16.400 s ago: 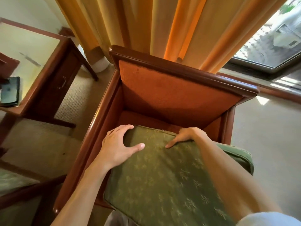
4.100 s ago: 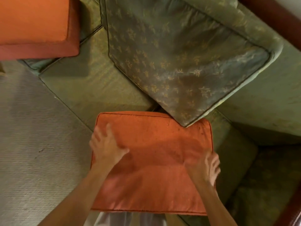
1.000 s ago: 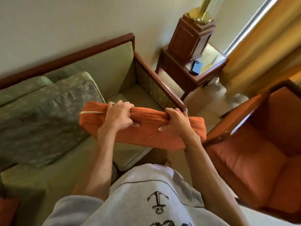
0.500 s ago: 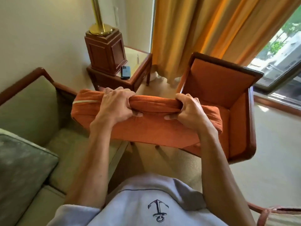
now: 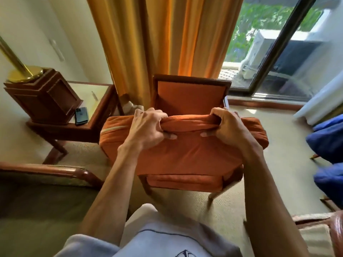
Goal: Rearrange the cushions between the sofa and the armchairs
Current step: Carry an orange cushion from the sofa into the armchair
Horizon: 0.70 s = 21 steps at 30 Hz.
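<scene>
I hold an orange cushion (image 5: 185, 153) in the air in front of me, its far edge bunched up. My left hand (image 5: 148, 128) grips that edge on the left and my right hand (image 5: 228, 127) grips it on the right. Straight ahead, behind and below the cushion, stands an orange armchair (image 5: 191, 95) with a dark wooden frame. The cushion hides most of its seat. The green sofa's wooden arm (image 5: 55, 171) shows at the lower left.
A wooden side table (image 5: 83, 125) at the left carries a lamp base (image 5: 42, 95) and a dark phone (image 5: 81, 115). Orange curtains (image 5: 163, 38) hang behind the armchair, with a glass door (image 5: 278, 52) to the right. Blue fabric (image 5: 328, 143) lies at the right edge.
I have turned further right from the sofa, so the armchair now stands straight ahead, with the cushion carried in front of it. Both hands keep the same grip.
</scene>
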Each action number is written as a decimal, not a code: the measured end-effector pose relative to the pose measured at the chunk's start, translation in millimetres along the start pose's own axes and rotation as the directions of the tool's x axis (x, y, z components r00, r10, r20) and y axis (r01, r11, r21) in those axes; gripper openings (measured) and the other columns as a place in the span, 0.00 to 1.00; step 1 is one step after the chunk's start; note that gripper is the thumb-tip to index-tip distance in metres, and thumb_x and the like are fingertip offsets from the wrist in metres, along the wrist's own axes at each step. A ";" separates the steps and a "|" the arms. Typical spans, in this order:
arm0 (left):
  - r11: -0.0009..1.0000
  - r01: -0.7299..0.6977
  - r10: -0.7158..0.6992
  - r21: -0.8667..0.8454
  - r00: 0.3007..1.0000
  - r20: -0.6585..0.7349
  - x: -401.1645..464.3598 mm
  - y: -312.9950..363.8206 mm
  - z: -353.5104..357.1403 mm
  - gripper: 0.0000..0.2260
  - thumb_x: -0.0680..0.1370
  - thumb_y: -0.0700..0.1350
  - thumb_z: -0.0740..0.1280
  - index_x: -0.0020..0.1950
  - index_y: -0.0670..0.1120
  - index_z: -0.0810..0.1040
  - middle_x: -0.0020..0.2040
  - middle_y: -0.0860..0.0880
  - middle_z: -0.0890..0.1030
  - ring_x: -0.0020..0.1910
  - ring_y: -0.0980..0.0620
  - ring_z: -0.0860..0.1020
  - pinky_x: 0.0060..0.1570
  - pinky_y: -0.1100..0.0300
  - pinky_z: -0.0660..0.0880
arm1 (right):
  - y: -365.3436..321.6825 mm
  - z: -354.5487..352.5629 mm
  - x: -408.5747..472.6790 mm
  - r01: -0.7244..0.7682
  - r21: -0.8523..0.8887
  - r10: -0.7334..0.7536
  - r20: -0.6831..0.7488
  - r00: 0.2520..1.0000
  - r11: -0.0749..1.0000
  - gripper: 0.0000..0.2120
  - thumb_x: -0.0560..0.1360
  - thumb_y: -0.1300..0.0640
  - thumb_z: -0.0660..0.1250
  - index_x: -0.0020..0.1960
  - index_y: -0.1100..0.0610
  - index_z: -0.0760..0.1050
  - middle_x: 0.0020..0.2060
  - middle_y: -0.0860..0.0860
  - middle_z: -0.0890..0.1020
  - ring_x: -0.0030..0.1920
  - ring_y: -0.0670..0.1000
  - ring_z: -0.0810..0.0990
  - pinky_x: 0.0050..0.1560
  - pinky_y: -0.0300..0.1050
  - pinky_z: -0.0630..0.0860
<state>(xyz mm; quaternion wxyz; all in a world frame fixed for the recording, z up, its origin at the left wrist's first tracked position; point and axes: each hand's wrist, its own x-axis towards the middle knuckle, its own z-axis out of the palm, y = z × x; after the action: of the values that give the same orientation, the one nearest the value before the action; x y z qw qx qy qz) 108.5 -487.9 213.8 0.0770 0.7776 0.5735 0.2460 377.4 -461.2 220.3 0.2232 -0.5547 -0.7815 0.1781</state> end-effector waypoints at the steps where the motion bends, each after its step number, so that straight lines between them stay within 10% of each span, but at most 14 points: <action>1: 1.000 -0.018 0.018 0.001 1.000 -0.001 13.7 2.0 5.9 0.24 0.63 0.65 0.78 0.48 0.50 0.84 0.41 0.60 0.71 0.45 0.55 0.68 0.53 0.50 0.64 | 10.9 -4.7 8.2 -0.014 -0.004 0.014 0.004 1.000 1.000 0.23 0.58 0.42 0.83 0.42 0.47 0.73 0.40 0.44 0.73 0.43 0.53 0.73 0.49 0.49 0.70; 15: 0.978 0.134 -0.094 -0.158 0.966 0.241 175.1 -57.6 165.1 0.23 0.64 0.62 0.79 0.53 0.52 0.83 0.46 0.56 0.79 0.52 0.47 0.78 0.53 0.49 0.70 | 122.4 18.5 128.1 -0.171 -0.185 0.182 0.042 0.982 0.968 0.21 0.66 0.45 0.81 0.47 0.51 0.71 0.42 0.42 0.71 0.48 0.49 0.67 0.52 0.47 0.63; 21: 0.932 0.341 -0.220 -0.121 0.799 0.560 212.8 -83.7 194.8 0.47 0.62 0.65 0.79 0.76 0.62 0.61 0.66 0.49 0.75 0.67 0.44 0.73 0.68 0.43 0.69 | 137.4 77.4 174.5 -0.007 -0.238 0.039 0.131 0.991 0.971 0.22 0.68 0.43 0.77 0.54 0.55 0.76 0.51 0.48 0.79 0.54 0.52 0.74 0.58 0.51 0.68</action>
<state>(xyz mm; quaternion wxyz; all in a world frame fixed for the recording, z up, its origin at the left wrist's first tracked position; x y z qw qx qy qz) 175.8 -230.8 73.8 0.3542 0.7078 0.6077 0.0647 393.6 -254.3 109.7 0.1000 -0.5732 -0.8040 0.1230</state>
